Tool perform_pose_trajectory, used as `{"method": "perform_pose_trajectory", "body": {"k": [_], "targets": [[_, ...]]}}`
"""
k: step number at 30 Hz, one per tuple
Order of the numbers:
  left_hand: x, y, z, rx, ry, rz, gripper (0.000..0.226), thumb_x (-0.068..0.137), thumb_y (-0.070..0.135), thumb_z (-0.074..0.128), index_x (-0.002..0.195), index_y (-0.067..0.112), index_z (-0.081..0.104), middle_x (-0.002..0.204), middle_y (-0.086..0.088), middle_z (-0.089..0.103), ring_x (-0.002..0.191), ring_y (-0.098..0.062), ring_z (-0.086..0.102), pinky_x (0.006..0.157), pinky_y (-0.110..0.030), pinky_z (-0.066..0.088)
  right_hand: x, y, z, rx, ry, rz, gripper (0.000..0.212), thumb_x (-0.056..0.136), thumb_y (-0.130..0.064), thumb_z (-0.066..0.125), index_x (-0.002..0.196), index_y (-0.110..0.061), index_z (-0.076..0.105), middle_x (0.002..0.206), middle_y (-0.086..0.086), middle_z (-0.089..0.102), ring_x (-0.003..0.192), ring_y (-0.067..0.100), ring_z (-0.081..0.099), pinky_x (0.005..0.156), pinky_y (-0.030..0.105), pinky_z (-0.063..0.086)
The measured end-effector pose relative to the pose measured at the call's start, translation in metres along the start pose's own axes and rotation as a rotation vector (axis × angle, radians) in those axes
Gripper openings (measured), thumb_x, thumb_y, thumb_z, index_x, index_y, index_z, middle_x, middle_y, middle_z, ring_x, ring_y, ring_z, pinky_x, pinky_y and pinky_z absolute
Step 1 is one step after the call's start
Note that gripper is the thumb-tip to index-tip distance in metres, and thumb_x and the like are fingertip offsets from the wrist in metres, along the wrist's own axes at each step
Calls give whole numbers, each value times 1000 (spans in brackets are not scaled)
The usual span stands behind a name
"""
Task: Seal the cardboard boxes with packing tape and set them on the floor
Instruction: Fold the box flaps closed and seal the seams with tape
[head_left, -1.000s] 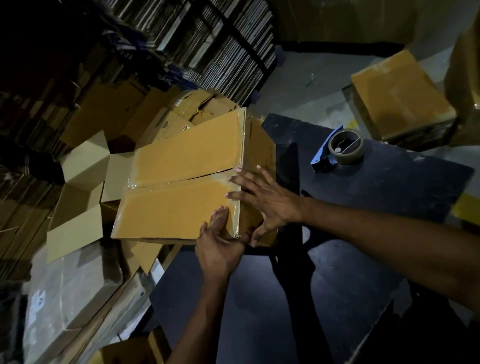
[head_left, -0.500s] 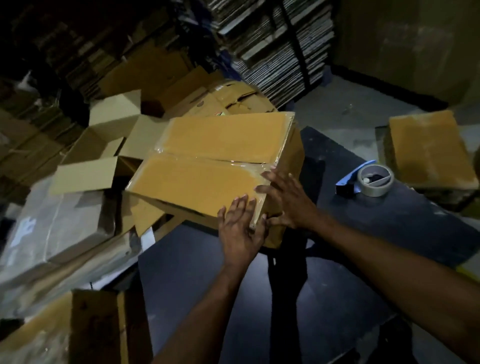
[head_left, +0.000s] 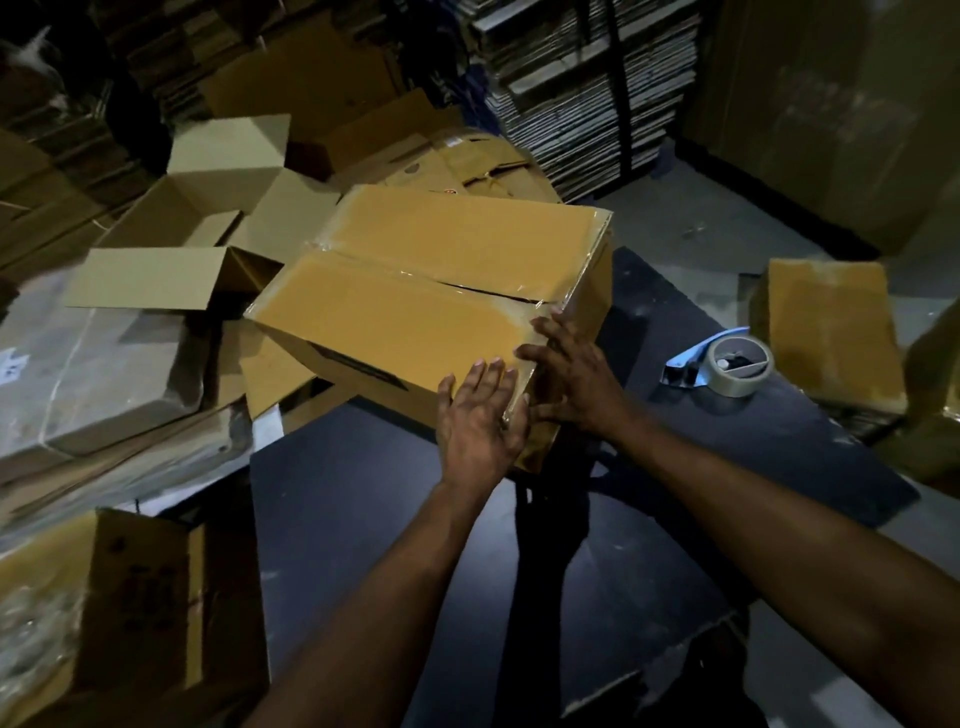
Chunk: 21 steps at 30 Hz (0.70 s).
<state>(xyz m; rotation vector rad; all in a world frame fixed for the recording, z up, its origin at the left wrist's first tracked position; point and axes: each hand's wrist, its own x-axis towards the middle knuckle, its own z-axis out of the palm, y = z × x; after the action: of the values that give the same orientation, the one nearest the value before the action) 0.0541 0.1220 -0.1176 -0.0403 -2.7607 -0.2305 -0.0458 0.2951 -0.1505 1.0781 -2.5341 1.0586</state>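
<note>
The dark desk fills the lower middle, with stacks of flattened cardboard behind it. The cardboard box you're working on sits at the desk's far left corner, overhanging the left edge, flaps closed, with clear tape over the centre seam; a dark gap shows along the seam toward its right end. Left of the desk there's an open box, flaps spread, and another taped box lower down off the near left edge. One more sealed box sits past the desk's right edge, apparently on the floor. Your left hand lies flat, fingers straight, pressing the box's near corner on top. Your right hand has its fingers spread, pressed against the box's near end at the seam, gripping nothing. The tape dispenser, blue-handled with its roll, rests near the desk's far right edge, apart from both hands.
</note>
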Motion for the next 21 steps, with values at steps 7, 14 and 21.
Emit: {"method": "perform_pose_trajectory", "body": {"k": [7, 14, 21], "targets": [[-12, -18, -5, -169, 38, 128, 59, 106, 53, 44, 148, 13, 57, 158, -4, 49, 151, -17, 37, 123, -55, 23, 0, 5, -4, 12, 36, -33, 80, 86, -59, 64, 153, -23, 41, 164, 7, 33, 155, 30, 18, 109, 64, 41], [-17, -17, -4, -183, 112, 150, 46, 107, 38, 47, 139, 11, 65, 149, -3, 59, 144, -18, 48, 116, -59, 32, -2, -10, -7, -10, 54, 39, 77, 81, -71, 62, 140, -22, 58, 156, 1, 45, 151, 25, 30, 102, 60, 48], [-72, -37, -35, -259, 151, 184, 39, 98, 25, 55, 131, 10, 72, 143, -3, 63, 142, -19, 52, 115, -59, 37, -46, -81, -5, -201, -4, 69, 60, 88, -60, 58, 132, -21, 66, 140, 6, 58, 128, 30, 44, 89, 47, 55]]}}
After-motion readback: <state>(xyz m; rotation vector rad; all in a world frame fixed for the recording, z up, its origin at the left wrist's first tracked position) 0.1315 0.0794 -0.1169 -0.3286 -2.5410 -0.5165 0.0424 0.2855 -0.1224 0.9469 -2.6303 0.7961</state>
